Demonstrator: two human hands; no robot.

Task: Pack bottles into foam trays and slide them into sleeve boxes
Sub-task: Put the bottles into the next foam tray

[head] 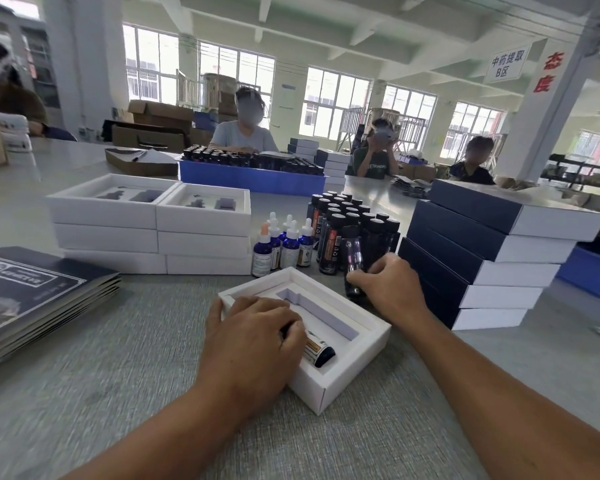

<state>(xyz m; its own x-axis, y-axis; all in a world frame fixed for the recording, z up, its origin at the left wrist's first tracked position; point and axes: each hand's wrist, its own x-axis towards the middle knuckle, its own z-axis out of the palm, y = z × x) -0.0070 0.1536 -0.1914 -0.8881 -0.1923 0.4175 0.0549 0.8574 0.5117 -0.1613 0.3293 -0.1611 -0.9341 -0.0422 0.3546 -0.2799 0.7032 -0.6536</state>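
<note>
A white foam tray [347, 341] lies open on the grey table [118, 358] at six o'clock from the standing bottles, its long stepped cutout bare and pale violet inside. The left hand [253, 337] rests on the tray, fingers curled round a dark bottle [321, 351] with an orange-edged label and black cap, lying in the nearer slot. The right hand [388, 285], at one o'clock from the tray, grips a dark glossy bottle [355, 268] at the front of the black-capped cluster [354, 220]. Blue dropper bottles [281, 244] stand at twelve o'clock.
</note>
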